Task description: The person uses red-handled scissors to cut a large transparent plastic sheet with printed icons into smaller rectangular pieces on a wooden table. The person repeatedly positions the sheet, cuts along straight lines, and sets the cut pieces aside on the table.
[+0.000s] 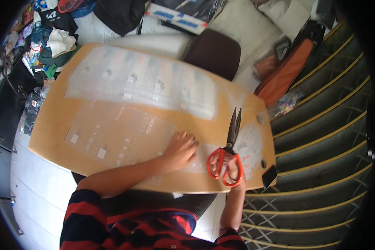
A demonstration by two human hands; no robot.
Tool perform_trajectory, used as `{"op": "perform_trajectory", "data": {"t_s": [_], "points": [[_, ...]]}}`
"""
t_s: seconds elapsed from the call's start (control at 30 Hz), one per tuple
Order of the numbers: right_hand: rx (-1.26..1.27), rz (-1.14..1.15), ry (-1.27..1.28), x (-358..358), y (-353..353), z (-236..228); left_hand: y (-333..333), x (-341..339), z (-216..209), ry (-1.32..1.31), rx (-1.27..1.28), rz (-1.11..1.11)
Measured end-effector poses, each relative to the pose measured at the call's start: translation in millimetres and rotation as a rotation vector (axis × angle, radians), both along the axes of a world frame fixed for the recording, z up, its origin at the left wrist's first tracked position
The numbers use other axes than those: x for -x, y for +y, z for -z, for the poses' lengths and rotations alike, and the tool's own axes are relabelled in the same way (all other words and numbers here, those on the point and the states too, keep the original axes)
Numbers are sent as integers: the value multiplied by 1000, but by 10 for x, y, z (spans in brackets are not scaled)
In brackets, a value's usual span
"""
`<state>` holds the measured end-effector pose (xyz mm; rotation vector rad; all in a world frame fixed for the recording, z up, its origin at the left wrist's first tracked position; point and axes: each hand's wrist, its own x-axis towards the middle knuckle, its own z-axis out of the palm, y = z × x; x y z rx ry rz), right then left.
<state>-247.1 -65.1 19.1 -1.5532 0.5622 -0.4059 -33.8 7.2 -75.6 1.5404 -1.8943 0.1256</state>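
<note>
My right hand (231, 165) grips large scissors (234, 132) with red handles and dark blades. The blades point away from me and stand slightly apart, over the right part of the table. To its left, my left hand (180, 151) lies on the right end of a clear plastic sheet (112, 129) printed with small white marks. Its fingers are bent a little and point forward, and I see nothing held in them. Behind that sheet, a larger whitish, see-through plastic piece (141, 79) with several printed patches stretches along the far side.
The tan tabletop (50, 137) has rounded corners. Crumpled clear plastic (249, 146) and a dark flat object (269, 176) lie at its right. A dark chair back (214, 53) stands behind. Piled cloth (60, 41) sits at far left; a yellow-edged metal lattice (316, 146) runs along the right.
</note>
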Motion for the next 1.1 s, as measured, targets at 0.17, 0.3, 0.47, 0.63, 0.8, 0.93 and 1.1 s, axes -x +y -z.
{"op": "perform_trajectory", "data": {"t_s": [0.17,0.3,0.47,0.63,0.8,0.93,1.1], "points": [[142,-45,-94,-600,-596,-379,-114,76,-268,19,-3,26],[-38,-141,-174,-973,-675,-241,-35,-42,-142,181,-46,91],[-162,35,183,-737,-635,586,231,138,147,255,-62,114],[48,-5,-100,-612,-274,-216,235,-210,-178,390,-217,322],[77,-2,-78,-389,-666,0,-18,-301,-440,761,-665,377],[126,106,-47,-375,-660,130,-84,-700,-394,828,-703,408],[190,306,36,-529,-690,274,-12,-1238,-535,1018,-792,373]]}}
